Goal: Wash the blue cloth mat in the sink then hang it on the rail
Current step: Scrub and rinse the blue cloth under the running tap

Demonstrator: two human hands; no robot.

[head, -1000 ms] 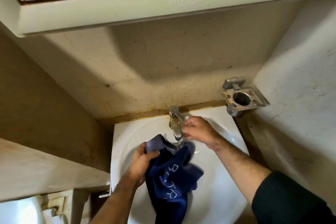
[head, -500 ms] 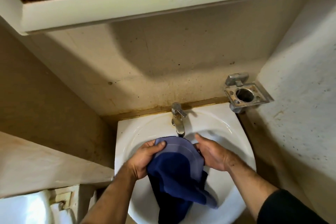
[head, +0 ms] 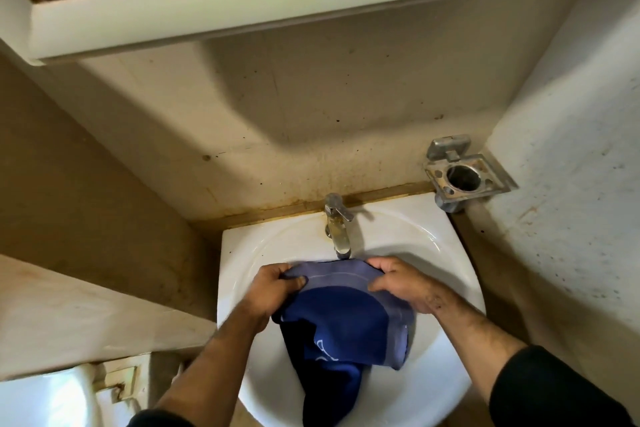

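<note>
Spread wider since, both hands (head: 273,291) (head: 398,282) pinch the mat (head: 339,319), its lower folds hidden.

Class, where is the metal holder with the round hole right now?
In the head view, the metal holder sits on the right, fixed at the wall corner beside the sink, right of the tap.
</note>
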